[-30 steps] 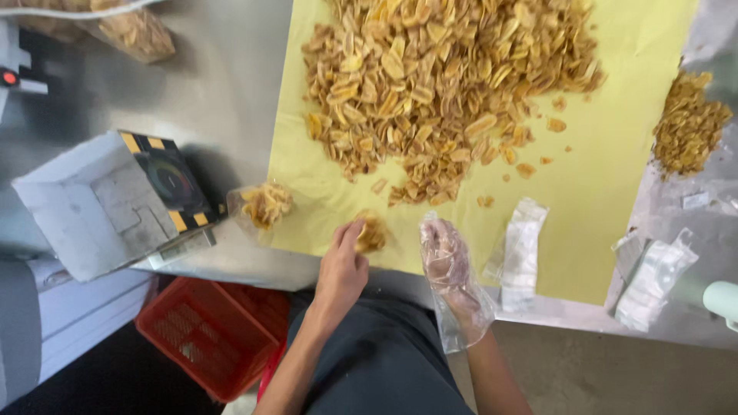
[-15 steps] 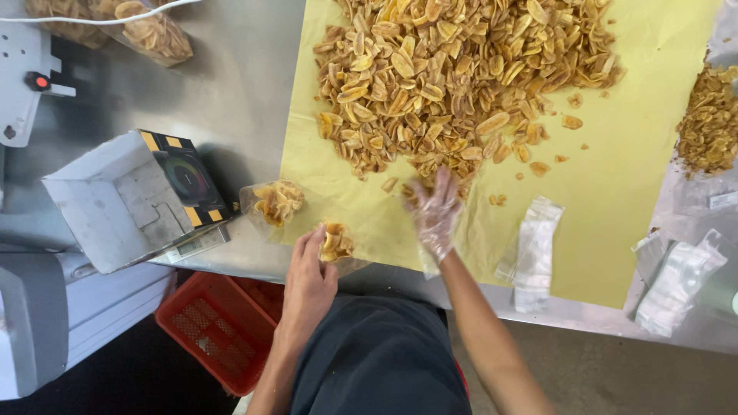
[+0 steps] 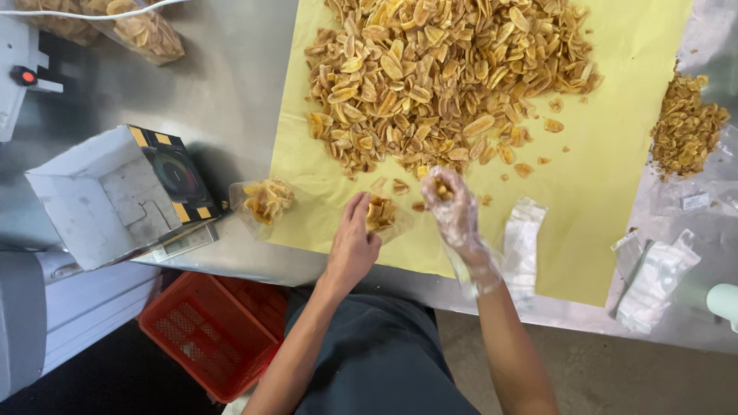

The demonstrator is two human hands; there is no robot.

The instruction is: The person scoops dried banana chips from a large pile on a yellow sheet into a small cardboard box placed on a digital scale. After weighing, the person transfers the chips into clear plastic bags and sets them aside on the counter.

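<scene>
1. Risk as I judge it — chips could spill past the small clear bag if my left hand, fingers curled on its mouth, lets it sag.
2. My gloved right hand pinches chips just beside the bag, at the big pile's near edge on the yellow paper.

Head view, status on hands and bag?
Left hand holds small clear bag, part-filled with chips. Gloved right hand pinching chips at chip pile edge. Nothing between them.
</scene>
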